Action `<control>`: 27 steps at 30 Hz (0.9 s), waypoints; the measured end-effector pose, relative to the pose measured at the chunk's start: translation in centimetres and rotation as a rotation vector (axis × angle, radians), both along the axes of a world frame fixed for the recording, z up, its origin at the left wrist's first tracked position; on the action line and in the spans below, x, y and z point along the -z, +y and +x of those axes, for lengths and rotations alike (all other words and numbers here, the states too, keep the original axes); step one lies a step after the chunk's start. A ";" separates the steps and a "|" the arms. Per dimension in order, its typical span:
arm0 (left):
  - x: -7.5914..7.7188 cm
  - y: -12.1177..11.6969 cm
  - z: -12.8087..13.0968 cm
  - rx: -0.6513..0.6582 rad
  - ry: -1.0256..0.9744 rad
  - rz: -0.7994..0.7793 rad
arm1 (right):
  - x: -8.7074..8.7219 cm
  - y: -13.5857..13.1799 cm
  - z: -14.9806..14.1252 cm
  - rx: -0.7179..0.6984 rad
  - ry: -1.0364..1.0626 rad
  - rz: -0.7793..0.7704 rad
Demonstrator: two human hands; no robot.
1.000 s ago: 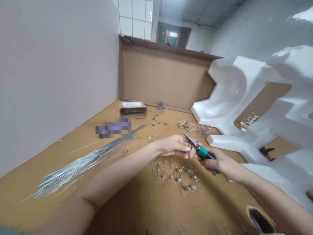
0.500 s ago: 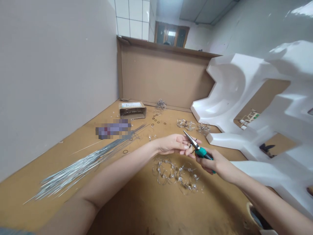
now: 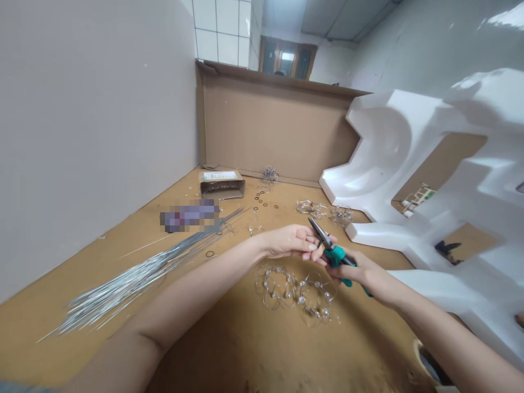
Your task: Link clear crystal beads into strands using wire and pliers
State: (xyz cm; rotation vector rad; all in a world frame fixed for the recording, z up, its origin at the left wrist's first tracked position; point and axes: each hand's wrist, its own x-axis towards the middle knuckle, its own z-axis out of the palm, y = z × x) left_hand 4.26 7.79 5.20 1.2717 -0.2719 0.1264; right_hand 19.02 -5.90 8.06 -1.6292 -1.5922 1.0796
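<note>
My right hand [image 3: 354, 267] is wrapped round long-nose pliers [image 3: 336, 255] with green and black handles. Their jaws point up and to the left. My left hand [image 3: 297, 242] pinches a small dark piece of wire [image 3: 320, 244], right beside the pliers' jaws. Fingers and pliers hide most of that piece, so its full shape cannot be made out. Just below my hands, two wire rings with clear beads, a left one [image 3: 279, 295] and a right one [image 3: 314, 313], lie side by side on the brown surface.
A bundle of thin metal wires [image 3: 118, 286] lies at the left, near a blurred purple packet [image 3: 190, 214]. Behind are a small open cardboard box [image 3: 223, 192], several small dark rings [image 3: 261, 201] and more beaded wire pieces [image 3: 311, 208]. White foam packing [image 3: 376, 234] borders the right side.
The pliers' handles have spread apart in my right hand, and the tool has turned slightly. My left hand stays almost where it was.
</note>
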 end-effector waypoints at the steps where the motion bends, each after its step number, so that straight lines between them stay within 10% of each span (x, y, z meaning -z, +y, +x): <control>1: 0.0 0.0 0.0 0.004 0.002 -0.004 | -0.1 -0.1 0.0 -0.025 0.040 -0.009; 16: -0.1 0.1 -0.2 -0.014 0.030 0.025 | 1.3 -0.2 0.1 0.072 -0.043 0.012; 21: -1.0 1.6 -1.0 -0.218 0.100 0.299 | 2.0 -0.7 1.0 0.235 -0.224 0.101; 27: -0.7 1.5 -0.6 -0.236 -0.017 0.146 | 3.3 0.3 0.5 0.261 0.136 0.034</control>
